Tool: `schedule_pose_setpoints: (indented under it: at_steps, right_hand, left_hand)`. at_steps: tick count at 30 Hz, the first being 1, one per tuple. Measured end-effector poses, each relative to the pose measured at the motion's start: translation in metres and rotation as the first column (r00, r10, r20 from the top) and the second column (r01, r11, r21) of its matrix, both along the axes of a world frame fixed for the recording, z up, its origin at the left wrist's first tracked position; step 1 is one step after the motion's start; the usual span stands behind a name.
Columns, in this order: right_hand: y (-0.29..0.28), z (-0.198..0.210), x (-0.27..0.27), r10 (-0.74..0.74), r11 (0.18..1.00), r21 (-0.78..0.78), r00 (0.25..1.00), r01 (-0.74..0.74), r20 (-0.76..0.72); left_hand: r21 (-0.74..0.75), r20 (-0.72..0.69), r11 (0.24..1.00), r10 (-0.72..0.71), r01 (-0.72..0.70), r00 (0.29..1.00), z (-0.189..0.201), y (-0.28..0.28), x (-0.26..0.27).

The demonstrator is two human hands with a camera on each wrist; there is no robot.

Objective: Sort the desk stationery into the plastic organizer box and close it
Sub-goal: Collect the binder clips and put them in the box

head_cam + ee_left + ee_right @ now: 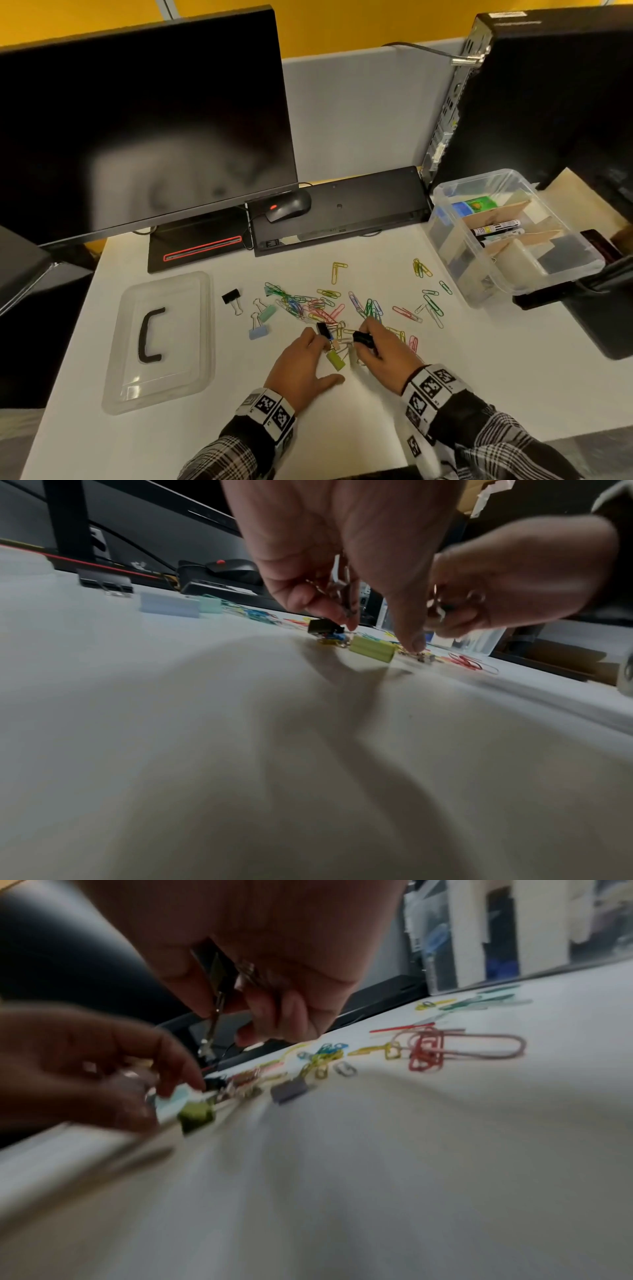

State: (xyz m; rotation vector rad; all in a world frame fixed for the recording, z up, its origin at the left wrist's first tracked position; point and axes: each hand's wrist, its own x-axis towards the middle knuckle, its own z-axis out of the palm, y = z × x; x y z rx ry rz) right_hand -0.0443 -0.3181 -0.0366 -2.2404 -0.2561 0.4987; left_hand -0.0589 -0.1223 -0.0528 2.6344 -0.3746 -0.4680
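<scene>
1. The clear lid (161,339) lies flat on the desk (102,438) at the far left, well apart from the box.
2. Loose binder clips (263,313) lie just right of the lid.
3. The left hand (301,370) pinches a black binder clip (322,329) – fingers curled round it.
4. The right hand (383,349) grips what seems another black clip (363,339); this view is blurred.
5. Coloured paper clips (329,305) are scattered beyond both hands.
6. The plastic organizer box (479,284) stands open at the right – markers (496,229) inside.
</scene>
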Motion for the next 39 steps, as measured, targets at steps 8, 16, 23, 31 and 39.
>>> schedule_pose_setpoints:
  at_steps: [8, 16, 23, 31, 39]
  right_hand:
    - [-0.044, 0.068, 0.034, -0.563, 0.821, 0.283, 0.782, 0.495, 0.267]
    - [-0.144, 0.082, 0.081, -0.706, 0.615, 0.075, 0.506, 0.785, 0.495]
    - [-0.167, 0.074, 0.083, -0.462, 0.742, -0.357, 0.819, 0.567, 0.34]
    - [-0.227, 0.075, 0.091, -0.521, 0.641, -0.189, 0.602, 0.744, 0.606]
    - [-0.24, 0.047, 0.093, -0.581, 0.621, -0.164, 0.591, 0.766, 0.559]
  left_hand:
    - [0.071, 0.036, 0.997, 0.016, -0.019, 0.999, 0.003, -0.011, 0.005]
    - [-0.063, 0.006, 0.994, -0.087, 0.087, 0.996, 0.025, 0.004, 0.016]
    - [-0.149, 0.062, 0.986, -0.071, 0.079, 0.996, 0.038, -0.009, 0.034]
    - [-0.228, 0.269, 0.96, -0.097, 0.161, 0.958, 0.081, -0.092, 0.066]
    - [-0.104, 0.395, 0.947, -0.24, 0.303, 0.887, 0.117, -0.231, 0.118]
